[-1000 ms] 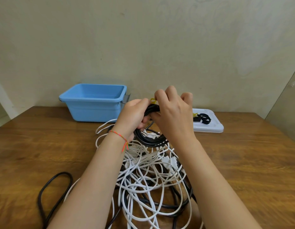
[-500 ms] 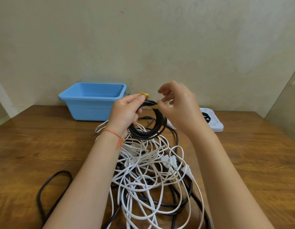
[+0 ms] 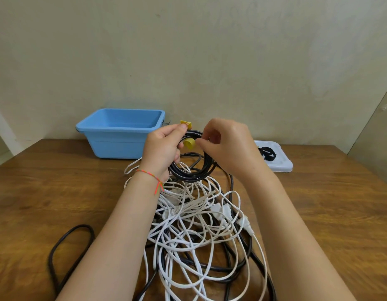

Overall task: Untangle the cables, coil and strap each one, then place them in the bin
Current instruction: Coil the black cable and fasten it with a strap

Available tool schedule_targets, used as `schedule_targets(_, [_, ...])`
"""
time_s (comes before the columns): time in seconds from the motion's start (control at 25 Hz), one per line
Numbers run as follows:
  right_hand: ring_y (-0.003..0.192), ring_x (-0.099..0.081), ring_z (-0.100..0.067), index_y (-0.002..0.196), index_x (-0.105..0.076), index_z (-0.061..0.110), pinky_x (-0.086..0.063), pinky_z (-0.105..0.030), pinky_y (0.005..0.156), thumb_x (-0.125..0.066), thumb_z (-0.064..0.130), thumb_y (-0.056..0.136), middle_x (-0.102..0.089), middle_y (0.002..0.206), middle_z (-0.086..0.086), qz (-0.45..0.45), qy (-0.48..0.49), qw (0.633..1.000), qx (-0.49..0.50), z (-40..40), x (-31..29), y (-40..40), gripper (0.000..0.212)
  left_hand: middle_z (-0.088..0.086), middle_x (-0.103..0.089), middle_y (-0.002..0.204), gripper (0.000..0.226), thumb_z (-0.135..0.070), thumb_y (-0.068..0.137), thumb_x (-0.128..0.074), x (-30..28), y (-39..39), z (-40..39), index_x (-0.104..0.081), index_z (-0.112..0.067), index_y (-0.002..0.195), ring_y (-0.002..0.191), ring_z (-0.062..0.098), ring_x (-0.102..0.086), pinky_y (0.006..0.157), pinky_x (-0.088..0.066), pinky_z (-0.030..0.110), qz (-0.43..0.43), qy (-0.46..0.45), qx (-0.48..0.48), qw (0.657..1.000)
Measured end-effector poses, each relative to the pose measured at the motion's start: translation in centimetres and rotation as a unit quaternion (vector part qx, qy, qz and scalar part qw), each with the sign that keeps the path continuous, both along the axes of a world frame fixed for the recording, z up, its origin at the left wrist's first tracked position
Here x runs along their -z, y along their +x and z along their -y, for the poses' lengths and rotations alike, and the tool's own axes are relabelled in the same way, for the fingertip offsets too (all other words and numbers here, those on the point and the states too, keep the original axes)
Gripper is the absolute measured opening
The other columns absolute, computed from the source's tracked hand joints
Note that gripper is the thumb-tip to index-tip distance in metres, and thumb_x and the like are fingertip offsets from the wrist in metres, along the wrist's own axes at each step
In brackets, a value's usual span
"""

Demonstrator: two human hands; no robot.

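My left hand (image 3: 162, 148) grips a coiled black cable (image 3: 193, 173) held upright above the table. A yellow strap (image 3: 189, 143) wraps over the top of the coil, with one end sticking up by my left thumb. My right hand (image 3: 228, 146) pinches the other end of the strap inside the coil. Below my hands lies a tangle of white cables (image 3: 201, 231) mixed with black ones. The blue bin (image 3: 123, 133) stands at the back left against the wall, with nothing visible inside.
A white tray (image 3: 279, 162) holding black straps (image 3: 267, 153) lies at the back right. A black cable loop (image 3: 66, 246) trails off toward the near left table edge. A wall closes off the far side of the wooden table (image 3: 58, 192).
My hands have drawn apart and the black coil now hangs upright in my left hand. My right hand has brought the yellow strap over the top of the coil.
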State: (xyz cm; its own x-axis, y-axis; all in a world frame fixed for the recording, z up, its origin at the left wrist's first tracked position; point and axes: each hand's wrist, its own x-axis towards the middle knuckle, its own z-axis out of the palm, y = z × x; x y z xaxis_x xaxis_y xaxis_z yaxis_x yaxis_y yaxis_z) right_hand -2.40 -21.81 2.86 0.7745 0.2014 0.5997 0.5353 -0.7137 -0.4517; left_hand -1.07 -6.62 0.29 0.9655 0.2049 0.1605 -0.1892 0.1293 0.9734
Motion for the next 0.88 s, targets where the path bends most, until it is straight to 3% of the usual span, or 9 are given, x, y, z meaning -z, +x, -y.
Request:
schedule_targets(0.12, [0.07,-0.06,-0.023,0.088,-0.074,0.012,-0.052,-0.036,0.064,-0.068,0.037,0.087,-0.067,0.074,-0.003,-0.067,-0.057,0.996,0.032,-1.0,0.2,-0.4,0.026,0.001,-0.047,0.062,0.025,-0.025,0.097,-0.061,0.1,-0.1,0.5,-0.071,-0.009,0.113,0.038,0.008,-0.032,0.039,-0.031,0.02,-0.002,-0.006,-0.007,1.0])
schedule_targets(0.2, [0.07,-0.06,-0.028,0.088,-0.072,0.011,-0.049,-0.035,0.058,-0.064,0.042,0.089,-0.067,0.075,-0.007,-0.076,-0.083,0.99,0.081,-1.7,0.5,-0.4,0.033,0.002,-0.046,0.061,0.025,-0.025,0.097,-0.061,0.1,-0.2,0.9,-0.071,-0.009,0.113,0.038,0.008,-0.032,0.04,-0.031,0.021,-0.006,-0.007,-0.002,1.0])
schedule_targets(0.28, [0.061,-0.054,-0.028,0.078,-0.061,0.01,-0.03,-0.027,0.046,-0.064,0.044,0.089,-0.06,0.068,-0.004,-0.006,-0.122,0.98,0.155,-2.4,1.1,-0.5,0.037,0.001,-0.046,0.06,0.024,-0.024,0.097,-0.06,0.1,-0.4,1.3,-0.071,-0.009,0.112,0.038,0.009,-0.031,0.041,-0.03,0.021,-0.006,-0.008,0.002,1.0])
schedule_targets(0.36, [0.043,-0.048,-0.029,0.067,-0.038,0.016,-0.005,-0.019,0.046,-0.081,0.043,0.073,-0.052,0.052,-0.003,0.076,-0.151,0.965,0.201,-3.1,1.5,-1.1,0.051,0.001,-0.046,0.057,0.02,-0.023,0.097,-0.06,0.0,-0.5,1.4,-0.072,-0.01,0.106,0.038,0.009,-0.03,0.042,-0.028,0.021,-0.004,-0.016,0.005,1.0])
schedule_targets(0.48, [0.032,-0.023,-0.025,0.072,-0.028,0.018,0.004,-0.015,0.053,-0.091,0.015,0.052,-0.036,0.042,0.0,0.13,-0.125,0.964,0.193,-3.5,2.2,-1.0,0.066,-0.001,-0.047,0.056,0.02,-0.025,0.097,-0.061,-0.1,-0.5,1.4,-0.073,-0.011,0.103,0.038,0.009,-0.03,0.042,-0.027,0.021,-0.01,-0.025,0.0,1.0])
schedule_targets(0.56, [0.038,-0.016,-0.022,0.075,-0.028,0.017,0.003,-0.016,0.05,-0.08,-0.001,0.056,-0.029,0.047,0.002,0.143,-0.113,0.965,0.188,-3.5,2.4,-0.9,0.058,-0.001,-0.047,0.058,0.021,-0.026,0.096,-0.062,-0.1,-0.4,1.2,-0.074,-0.011,0.106,0.039,0.009,-0.03,0.042,-0.028,0.021,-0.017,-0.028,-0.005,0.999])
schedule_targets(0.6, [0.041,-0.019,-0.023,0.078,-0.029,0.016,0.001,-0.019,0.048,-0.073,-0.002,0.065,-0.035,0.05,0.002,0.141,-0.103,0.965,0.198,-3.5,2.5,-0.7,0.049,-0.001,-0.048,0.058,0.022,-0.027,0.096,-0.063,0.0,-0.4,1.2,-0.074,-0.011,0.107,0.039,0.009,-0.03,0.042,-0.029,0.021,-0.019,-0.029,-0.005,0.999])
schedule_targets(0.72, [0.056,-0.037,-0.028,0.092,-0.034,0.015,-0.018,-0.031,0.045,-0.053,0.012,0.087,-0.048,0.065,0.0,0.025,-0.05,0.99,0.126,-3.3,2.0,-0.6,0.019,0.0,-0.048,0.059,0.021,-0.026,0.096,-0.063,0.1,-0.3,1.2,-0.074,-0.012,0.107,0.039,0.009,-0.03,0.041,-0.028,0.02,-0.021,-0.031,-0.008,0.999])
schedule_targets(0.88, [0.055,-0.058,-0.017,0.088,-0.06,0.01,-0.042,-0.029,0.052,-0.061,0.015,0.085,-0.06,0.063,0.002,-0.095,0.14,0.986,0.013,-2.2,0.1,-1.2,0.006,0.003,-0.05,0.064,0.018,-0.025,0.096,-0.062,0.0,-0.3,0.8,-0.073,-0.015,0.106,0.038,0.007,-0.032,0.039,-0.029,0.018,-0.015,-0.011,-0.019,1.0])
